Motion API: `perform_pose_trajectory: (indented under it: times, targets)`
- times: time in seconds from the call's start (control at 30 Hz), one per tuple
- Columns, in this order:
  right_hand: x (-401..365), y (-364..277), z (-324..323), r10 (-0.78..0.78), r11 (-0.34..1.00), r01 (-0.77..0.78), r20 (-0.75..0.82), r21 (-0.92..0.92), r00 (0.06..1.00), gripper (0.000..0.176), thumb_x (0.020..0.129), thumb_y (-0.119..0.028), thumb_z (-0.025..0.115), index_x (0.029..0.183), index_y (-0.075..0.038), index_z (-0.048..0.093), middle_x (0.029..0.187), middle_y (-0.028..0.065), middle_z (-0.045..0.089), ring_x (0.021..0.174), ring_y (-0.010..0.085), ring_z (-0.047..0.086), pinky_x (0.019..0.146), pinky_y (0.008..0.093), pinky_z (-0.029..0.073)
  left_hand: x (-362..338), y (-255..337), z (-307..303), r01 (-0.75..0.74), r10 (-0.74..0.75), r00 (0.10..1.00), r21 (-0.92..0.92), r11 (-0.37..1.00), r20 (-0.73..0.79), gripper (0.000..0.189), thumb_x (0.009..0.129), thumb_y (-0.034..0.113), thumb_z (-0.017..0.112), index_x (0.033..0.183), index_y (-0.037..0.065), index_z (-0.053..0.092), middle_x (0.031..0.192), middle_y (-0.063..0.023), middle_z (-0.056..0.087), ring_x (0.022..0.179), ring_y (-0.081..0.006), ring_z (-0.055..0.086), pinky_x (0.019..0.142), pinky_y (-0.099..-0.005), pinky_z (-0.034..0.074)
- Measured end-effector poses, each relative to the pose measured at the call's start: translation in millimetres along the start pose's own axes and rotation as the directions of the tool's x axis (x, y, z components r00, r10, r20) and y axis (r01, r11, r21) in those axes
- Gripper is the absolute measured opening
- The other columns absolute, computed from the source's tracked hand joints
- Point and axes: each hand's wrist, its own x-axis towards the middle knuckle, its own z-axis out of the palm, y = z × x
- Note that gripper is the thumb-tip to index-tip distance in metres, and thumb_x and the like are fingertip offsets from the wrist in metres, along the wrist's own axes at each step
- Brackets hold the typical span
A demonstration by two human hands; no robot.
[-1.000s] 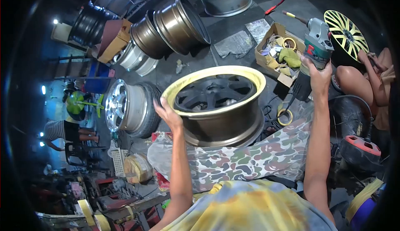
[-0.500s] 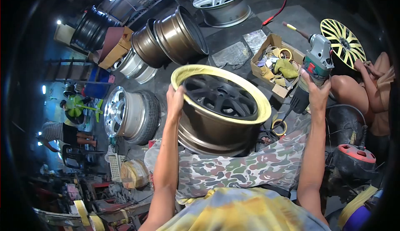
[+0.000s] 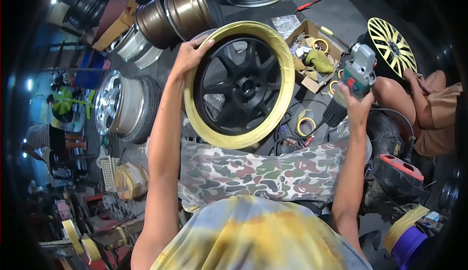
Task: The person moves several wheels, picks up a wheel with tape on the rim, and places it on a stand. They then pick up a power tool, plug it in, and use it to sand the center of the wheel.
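Note:
In front of my knees, a black-spoked wheel rim is tipped so its face turns toward me. Yellow masking tape covers its lip all the way round. My left hand grips the upper left of this taped lip, thumb on top and fingers behind. Off to the right, my right hand is closed around the body of a green and grey angle grinder, held up in the air apart from the wheel. The grinder's disc side is not clearly visible.
A cardboard box of tape rolls and a green cloth lies beyond the wheel. Bronze rims and a tyred wheel stand left. At right, another person's hand is by a yellow-spoked wheel. Cables and a tape roll lie nearby.
The wheel has swung from nearly flat to steeply tilted, its face now toward me. My left hand has moved up and left with the lip. The grinder has shifted slightly down and left in view.

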Motion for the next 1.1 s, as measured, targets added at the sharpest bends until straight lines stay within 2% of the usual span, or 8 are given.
perform_pose_trajectory:
  times: [0.07, 0.1, 0.13, 0.27, 0.5, 1.0, 1.07, 1.1]
  targets:
    - [-22.4, 3.7, 13.7, 0.037, 0.999, -0.036, 0.029, -0.036, 0.999, 0.05, 0.074, -0.012, 0.088, 0.115, 0.002, 0.064, 0.103, 0.0085, 0.071, 0.089, 0.0162, 0.068, 0.085, 0.0309, 0.054, -6.4, -0.8, -12.8, 0.027, -0.024, 0.999, -0.081, 0.996, 0.038, 0.043, 0.093, 0.033, 0.076, 0.124, 0.003, 0.072, 0.109, -0.0061, 0.073, 0.098, -0.0113, 0.063, 0.09, -0.0266, 0.051]
    - [-34.8, 2.1, 19.5, 0.157, 0.987, -0.152, 0.108, -0.053, 0.982, 0.054, 0.073, -0.012, 0.089, 0.117, 0.002, 0.062, 0.105, 0.0081, 0.071, 0.09, 0.016, 0.068, 0.084, 0.031, 0.054, -11.2, 1.0, -17.8, 0.047, -0.043, 0.998, -0.097, 0.994, 0.045, 0.043, 0.092, 0.033, 0.077, 0.122, 0.003, 0.073, 0.105, -0.0035, 0.073, 0.093, -0.0091, 0.062, 0.086, -0.0243, 0.051]
    - [-47.9, 6.3, 28.2, 0.16, 0.987, -0.162, 0.137, 0.003, 0.978, 0.052, 0.071, -0.012, 0.09, 0.114, 0.001, 0.063, 0.104, 0.0078, 0.071, 0.09, 0.0156, 0.068, 0.083, 0.0315, 0.055, -15.1, 1.9, -19.6, 0.053, -0.05, 0.998, -0.111, 0.992, 0.031, 0.042, 0.092, 0.032, 0.077, 0.12, 0.002, 0.074, 0.103, -0.0031, 0.073, 0.091, -0.009, 0.063, 0.084, -0.0239, 0.051]
    - [-91.0, -1.0, 56.2, 0.266, 0.964, -0.249, 0.262, -0.097, 0.928, 0.049, 0.069, -0.008, 0.087, 0.111, 0.001, 0.064, 0.1, 0.0071, 0.071, 0.087, 0.0153, 0.068, 0.081, 0.032, 0.055, -15.1, -10.9, -29.8, 0.086, -0.086, 0.996, -0.082, 0.993, 0.006, 0.043, 0.091, 0.038, 0.077, 0.12, 0.006, 0.075, 0.103, -0.0022, 0.072, 0.092, -0.0097, 0.064, 0.085, -0.0246, 0.05]
    - [-137.8, 14.8, 95.5, 0.294, 0.954, -0.26, 0.305, -0.149, 0.906, 0.054, 0.066, -0.018, 0.086, 0.111, 0.001, 0.064, 0.101, 0.012, 0.072, 0.088, 0.0194, 0.069, 0.084, 0.035, 0.054, -13.5, -65.1, -61.1, 0.02, -0.033, 0.993, -0.114, 0.993, -0.115, 0.042, 0.093, 0.034, 0.076, 0.12, 0.003, 0.074, 0.105, -0.0041, 0.073, 0.095, -0.0107, 0.064, 0.087, -0.0251, 0.05]
    - [-135.1, 40.6, 136.9, 0.296, 0.929, -0.191, 0.327, -0.318, 0.897, 0.056, 0.064, -0.02, 0.083, 0.112, 0.0, 0.063, 0.099, 0.0144, 0.072, 0.088, 0.0253, 0.07, 0.084, 0.0379, 0.054, -46.6, -72.3, -71.1, 0.097, -0.113, 0.978, -0.095, 0.991, -0.173, 0.047, 0.096, 0.039, 0.072, 0.125, 0.002, 0.071, 0.112, -0.0012, 0.069, 0.098, -0.0087, 0.06, 0.086, -0.022, 0.046]
    - [-133.2, 41.7, 139.5, 0.299, 0.933, -0.204, 0.32, -0.297, 0.899, 0.057, 0.064, -0.021, 0.084, 0.113, 0.0, 0.063, 0.1, 0.0152, 0.073, 0.09, 0.0271, 0.071, 0.085, 0.0391, 0.054, -47.6, -71.8, -68.8, 0.086, -0.103, 0.979, -0.1, 0.991, -0.178, 0.047, 0.095, 0.039, 0.072, 0.125, 0.003, 0.071, 0.111, -0.0009, 0.069, 0.097, -0.0085, 0.06, 0.085, -0.022, 0.046]
    - [-131.0, 40.4, 139.8, 0.276, 0.941, -0.184, 0.326, -0.285, 0.904, 0.065, 0.062, -0.025, 0.085, 0.113, 0.004, 0.06, 0.1, 0.0228, 0.073, 0.094, 0.0371, 0.072, 0.087, 0.0431, 0.055, -47.6, -72.0, -68.0, 0.094, -0.11, 0.976, -0.089, 0.992, -0.187, 0.048, 0.095, 0.04, 0.072, 0.126, 0.003, 0.071, 0.11, -0.0004, 0.07, 0.095, -0.008, 0.06, 0.084, -0.0218, 0.046]
